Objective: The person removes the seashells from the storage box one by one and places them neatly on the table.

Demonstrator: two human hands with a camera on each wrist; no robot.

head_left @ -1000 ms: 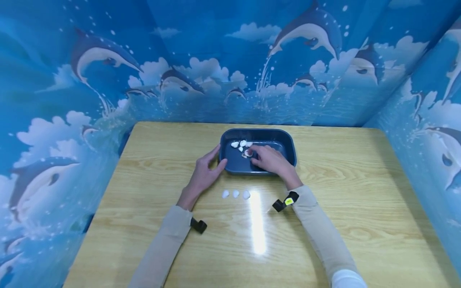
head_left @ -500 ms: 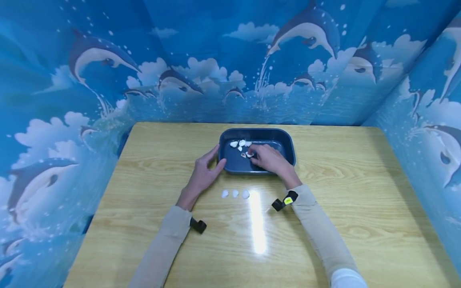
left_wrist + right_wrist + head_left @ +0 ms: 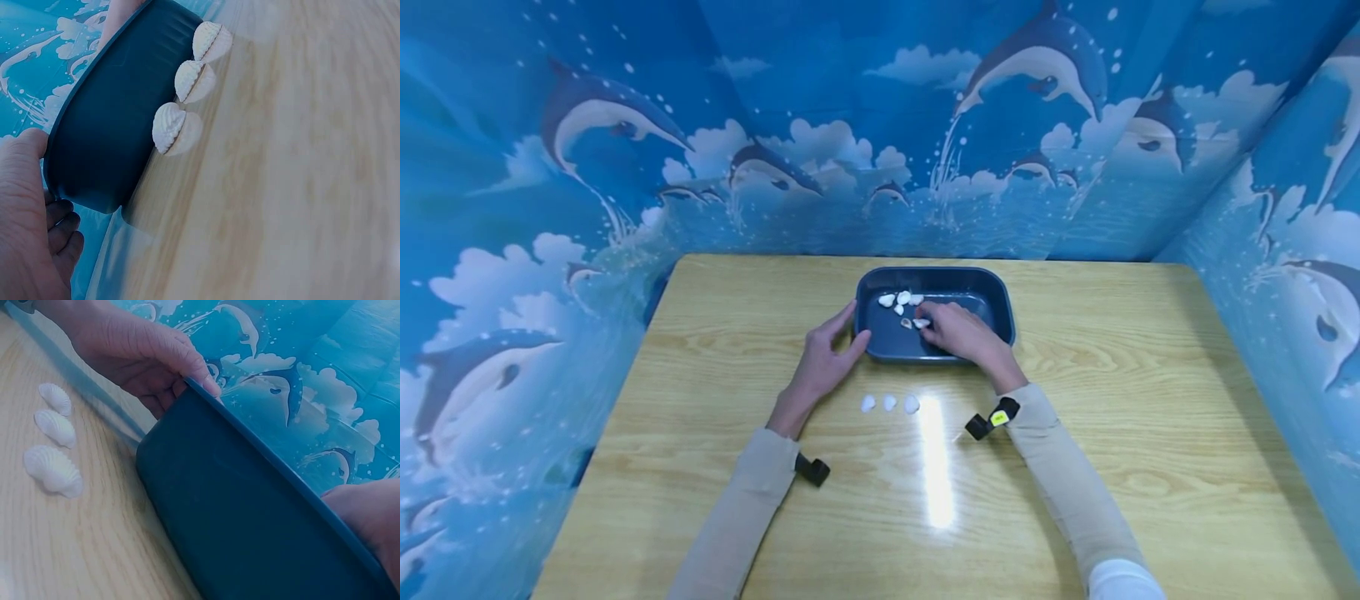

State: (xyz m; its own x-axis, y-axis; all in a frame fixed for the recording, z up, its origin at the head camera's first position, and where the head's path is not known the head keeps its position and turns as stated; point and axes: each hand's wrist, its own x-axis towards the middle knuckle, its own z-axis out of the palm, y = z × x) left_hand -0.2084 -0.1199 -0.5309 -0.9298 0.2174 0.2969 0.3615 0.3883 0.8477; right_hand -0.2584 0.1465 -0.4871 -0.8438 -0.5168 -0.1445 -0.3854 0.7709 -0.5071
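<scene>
A dark blue rectangular tray (image 3: 891, 348) stands toward the table's far edge. Inside it, my right hand (image 3: 962, 332) pinches a small white seashell (image 3: 921, 323) between thumb and fingers. Just left of that lies a small brownish shell (image 3: 906, 323), and behind it a cluster of several white shells (image 3: 903, 297). My left hand (image 3: 827, 358) holds the tray's left end, thumb at the rim and fingers along the outer wall, as the left wrist view shows. In the right wrist view the tray wall hides the right fingertips.
Three white ribbed shells (image 3: 890, 403) form a row on the wooden table (image 3: 760, 333) in front of the tray. A bright light reflection (image 3: 937, 467) crosses the tabletop. A blue dolphin-print curtain (image 3: 850, 108) encloses the back and sides.
The shell at my right fingertips has turned and shifted slightly right, away from the brownish shell. My left hand has stayed at the tray's end.
</scene>
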